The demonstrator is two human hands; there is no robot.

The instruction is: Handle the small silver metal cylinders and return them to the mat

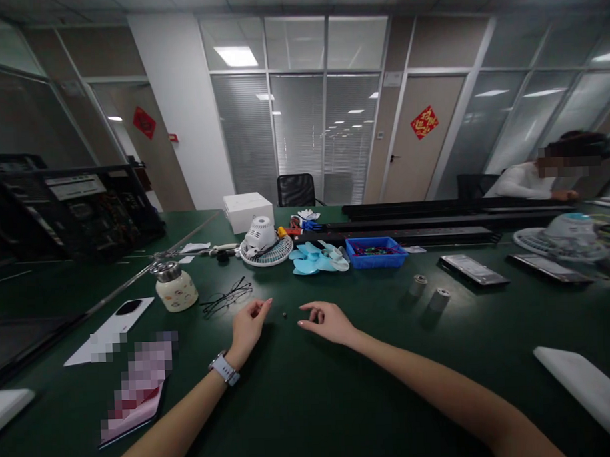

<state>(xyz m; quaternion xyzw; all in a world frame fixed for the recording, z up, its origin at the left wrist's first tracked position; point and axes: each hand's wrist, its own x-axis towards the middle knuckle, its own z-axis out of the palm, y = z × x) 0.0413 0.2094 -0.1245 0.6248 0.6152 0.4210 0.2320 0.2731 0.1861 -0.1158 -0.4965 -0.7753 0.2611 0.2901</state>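
Note:
On the dark green tabletop [310, 388], a tiny part [285, 315] too small to name lies between my two hands. Just left of it is my left hand [248, 328], with a watch on the wrist. Its fingers are curled and the thumb lies close against them; whether anything is pinched there is hidden. My right hand [331, 322] reaches in from the other side, thumb and forefinger apart, holding nothing visible. A pair of glasses [227, 296] lies beyond my left hand, near a cream jar [175, 287] with a metal lid.
Light-blue fan blades [313, 257], a white fan head [261, 237] and a blue bin of wires [376, 261] stand ahead. To the right are two metal cylinders [440, 300] and hard drives [472, 270]. Phones [132, 308] lie left. A person [521, 179] sits far right.

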